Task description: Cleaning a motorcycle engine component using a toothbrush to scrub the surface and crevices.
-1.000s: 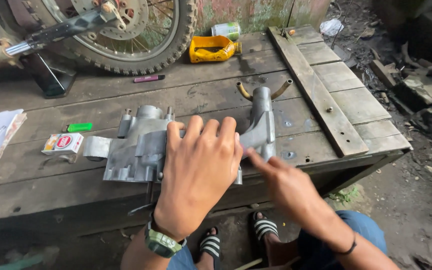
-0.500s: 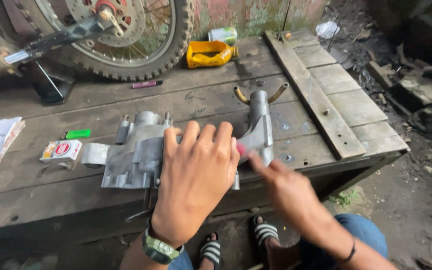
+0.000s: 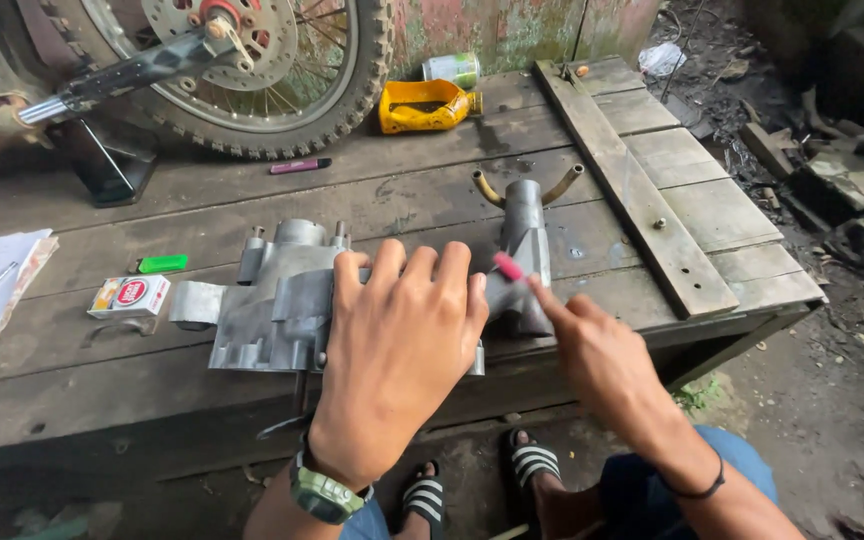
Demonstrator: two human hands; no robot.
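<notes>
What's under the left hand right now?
The left hand lies flat on a grey metal engine casing on the wooden bench. The casing's middle beneath the palm is covered.

Left hand (image 3: 397, 350) flat, fingers spread; right hand (image 3: 597, 345) pinching, forefinger extended.

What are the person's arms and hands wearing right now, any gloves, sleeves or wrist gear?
No gloves and no sleeves in view: both forearms are bare. The left hand has a chunky green-grey digital wristwatch on its wrist. The right hand has a thin dark band around the wrist. No rings show.
</notes>
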